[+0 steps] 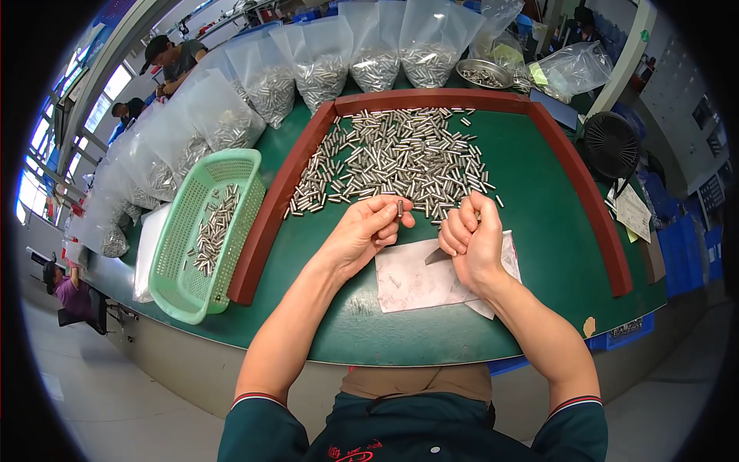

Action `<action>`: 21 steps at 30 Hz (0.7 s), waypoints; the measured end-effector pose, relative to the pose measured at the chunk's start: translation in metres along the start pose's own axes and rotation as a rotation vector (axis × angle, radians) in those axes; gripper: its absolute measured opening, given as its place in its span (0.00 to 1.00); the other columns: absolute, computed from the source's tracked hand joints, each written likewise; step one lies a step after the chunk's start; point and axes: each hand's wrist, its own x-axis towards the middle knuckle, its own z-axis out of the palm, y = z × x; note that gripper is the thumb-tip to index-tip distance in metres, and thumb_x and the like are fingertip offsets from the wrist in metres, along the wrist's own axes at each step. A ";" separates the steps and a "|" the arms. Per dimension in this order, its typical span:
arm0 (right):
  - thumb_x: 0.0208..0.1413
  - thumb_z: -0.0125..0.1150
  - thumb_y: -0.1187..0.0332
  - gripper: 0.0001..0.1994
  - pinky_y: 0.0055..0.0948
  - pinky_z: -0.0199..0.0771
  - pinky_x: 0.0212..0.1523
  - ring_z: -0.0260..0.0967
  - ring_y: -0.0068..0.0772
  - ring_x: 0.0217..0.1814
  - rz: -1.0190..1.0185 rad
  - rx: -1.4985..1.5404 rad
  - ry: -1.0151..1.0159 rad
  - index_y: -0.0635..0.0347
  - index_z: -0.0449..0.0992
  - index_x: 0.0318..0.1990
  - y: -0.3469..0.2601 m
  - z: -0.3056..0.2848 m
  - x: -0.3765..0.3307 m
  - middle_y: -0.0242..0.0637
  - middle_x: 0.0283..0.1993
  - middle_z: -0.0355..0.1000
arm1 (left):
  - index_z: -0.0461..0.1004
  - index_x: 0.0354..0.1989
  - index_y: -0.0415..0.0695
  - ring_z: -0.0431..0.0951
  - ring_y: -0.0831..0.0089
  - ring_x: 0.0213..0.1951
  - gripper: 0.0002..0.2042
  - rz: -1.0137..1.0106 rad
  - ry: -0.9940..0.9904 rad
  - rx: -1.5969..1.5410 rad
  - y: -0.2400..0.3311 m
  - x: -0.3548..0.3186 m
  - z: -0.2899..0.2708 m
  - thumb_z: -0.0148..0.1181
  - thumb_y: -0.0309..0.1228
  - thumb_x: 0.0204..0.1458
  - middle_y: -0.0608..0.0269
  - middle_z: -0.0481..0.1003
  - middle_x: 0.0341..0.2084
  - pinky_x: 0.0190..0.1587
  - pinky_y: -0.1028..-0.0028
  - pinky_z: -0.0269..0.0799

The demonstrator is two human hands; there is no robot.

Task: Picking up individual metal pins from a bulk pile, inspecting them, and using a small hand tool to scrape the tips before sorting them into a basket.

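My left hand [360,233] pinches a small metal pin [399,209] upright between thumb and forefinger, above the near edge of the pile. Closed in a fist, my right hand [475,245] grips a knife; only its short grey blade [436,257] shows, poking out on the left below the fingers. The handle is hidden in my palm. Beneath the right hand lies a smudged whitish sheet [408,289] on the green table. A broad pile of similar metal pins [408,154] spreads just beyond both hands.
A dark red wooden frame [431,98] borders the pile at the back and sides. On the left stands a green basket [168,269] holding pins. Filled plastic bags [427,58] line the back; a metal bowl [485,74] and black fan [610,144] stand right. Other people work at left.
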 end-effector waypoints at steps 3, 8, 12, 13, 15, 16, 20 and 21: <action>0.55 0.34 0.63 0.17 0.22 0.37 0.09 0.35 0.19 0.08 0.003 -0.001 0.002 0.52 0.49 0.14 0.000 0.000 0.000 0.27 0.07 0.43 | 0.68 0.39 0.36 0.56 0.87 0.19 0.13 0.002 0.019 -0.042 0.000 0.000 0.001 0.45 0.35 0.56 0.62 0.71 0.27 0.22 0.86 0.54; 0.54 0.34 0.64 0.16 0.22 0.38 0.09 0.36 0.19 0.08 0.004 -0.002 -0.003 0.52 0.49 0.14 -0.001 -0.001 0.000 0.27 0.07 0.43 | 0.65 0.23 0.43 0.58 0.83 0.19 0.19 0.073 0.280 -0.024 0.008 0.000 -0.012 0.42 0.46 0.56 0.65 0.67 0.21 0.21 0.84 0.54; 0.54 0.34 0.63 0.17 0.22 0.38 0.09 0.36 0.19 0.08 0.004 -0.016 -0.002 0.52 0.48 0.14 -0.002 -0.001 0.000 0.27 0.07 0.43 | 0.69 0.25 0.39 0.56 0.83 0.15 0.10 0.456 0.507 0.854 0.003 0.011 -0.018 0.52 0.33 0.52 0.74 0.61 0.13 0.20 0.85 0.51; 0.54 0.34 0.63 0.17 0.22 0.38 0.09 0.36 0.19 0.08 0.006 -0.019 0.003 0.52 0.48 0.14 -0.002 0.000 0.000 0.27 0.07 0.43 | 0.71 0.28 0.37 0.59 0.84 0.16 0.05 0.490 0.574 1.103 0.004 0.012 -0.015 0.56 0.27 0.47 0.72 0.61 0.12 0.20 0.83 0.53; 0.55 0.34 0.62 0.17 0.22 0.38 0.09 0.36 0.19 0.08 0.006 -0.016 0.005 0.52 0.48 0.14 -0.001 0.001 0.000 0.27 0.07 0.43 | 0.72 0.29 0.39 0.61 0.80 0.15 0.06 0.544 0.538 1.363 -0.002 0.016 -0.012 0.59 0.26 0.43 0.67 0.63 0.12 0.20 0.79 0.57; 0.55 0.34 0.62 0.17 0.22 0.38 0.09 0.36 0.19 0.08 0.006 -0.013 0.001 0.52 0.49 0.14 -0.001 0.001 0.001 0.27 0.07 0.43 | 0.71 0.29 0.40 0.64 0.73 0.16 0.07 0.610 0.493 1.503 -0.005 0.019 -0.012 0.60 0.25 0.40 0.61 0.64 0.12 0.21 0.74 0.61; 0.55 0.34 0.62 0.18 0.22 0.38 0.09 0.36 0.19 0.08 0.001 -0.019 -0.001 0.52 0.49 0.14 -0.001 0.004 0.000 0.27 0.07 0.43 | 0.68 0.27 0.39 0.65 0.66 0.16 0.06 0.716 0.433 1.576 -0.011 0.025 -0.019 0.58 0.24 0.41 0.58 0.66 0.13 0.21 0.70 0.60; 0.55 0.34 0.62 0.18 0.22 0.38 0.09 0.36 0.19 0.08 -0.002 -0.020 -0.001 0.52 0.49 0.14 -0.001 0.003 0.000 0.27 0.07 0.43 | 0.68 0.27 0.39 0.65 0.68 0.16 0.06 0.674 0.424 1.505 -0.010 0.022 -0.016 0.58 0.24 0.42 0.59 0.65 0.12 0.21 0.71 0.60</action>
